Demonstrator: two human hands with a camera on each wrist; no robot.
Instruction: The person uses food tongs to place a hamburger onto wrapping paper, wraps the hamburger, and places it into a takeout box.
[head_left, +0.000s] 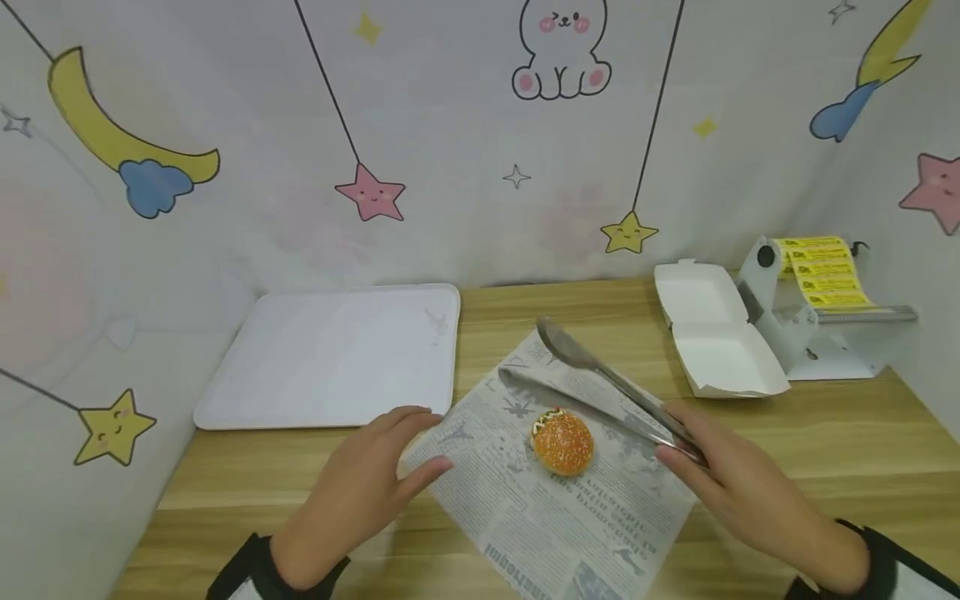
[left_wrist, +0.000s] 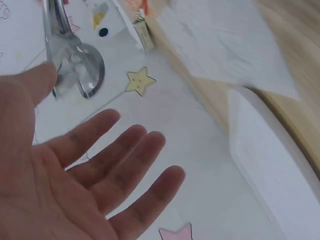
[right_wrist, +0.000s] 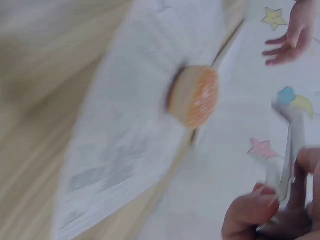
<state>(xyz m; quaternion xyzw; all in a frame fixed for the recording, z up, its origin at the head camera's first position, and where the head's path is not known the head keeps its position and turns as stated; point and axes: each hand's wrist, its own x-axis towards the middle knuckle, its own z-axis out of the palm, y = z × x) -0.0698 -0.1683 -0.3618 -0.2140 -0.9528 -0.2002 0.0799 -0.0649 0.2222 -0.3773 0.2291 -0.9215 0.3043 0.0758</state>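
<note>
A small sesame-topped burger (head_left: 562,442) lies on a sheet of newsprint-patterned paper (head_left: 480,475), which is turned cornerwise on the table. My right hand (head_left: 750,496) grips metal tongs (head_left: 567,346) near one end. Their arms are spread and reach over the paper, past the far side of the burger, without holding anything. In the right wrist view the burger (right_wrist: 195,97) sits apart from the tongs (right_wrist: 292,145). My left hand (head_left: 367,492) is held by the left corner of the paper. Its fingers are loosely spread and hold nothing, as the left wrist view shows.
A white tray (head_left: 330,358) lies at the back left. At the back right stands an unfolded white takeaway box (head_left: 723,358), beside a dispenser (head_left: 832,350) with a roll of yellow labels (head_left: 828,271). A patterned cloth (head_left: 450,108) hangs behind the wooden table (head_left: 862,458).
</note>
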